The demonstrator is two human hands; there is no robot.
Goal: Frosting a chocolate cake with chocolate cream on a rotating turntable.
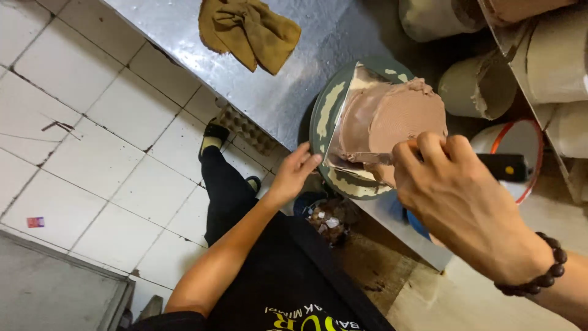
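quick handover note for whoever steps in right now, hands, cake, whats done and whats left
Left hand: open, fingertips on the rim of the green turntable.
Right hand: gripping a spatula, its blade flat against the near side of the cake.
The cake sits on the turntable on the steel counter; a brown cloth lies further along the counter.
Done: top and near side coated in brown frosting.
Left: the frosting looks rough at the edges; the far side is hidden.

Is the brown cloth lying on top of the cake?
No, the brown cloth lies apart on the metal table, well away from the cake on the turntable.
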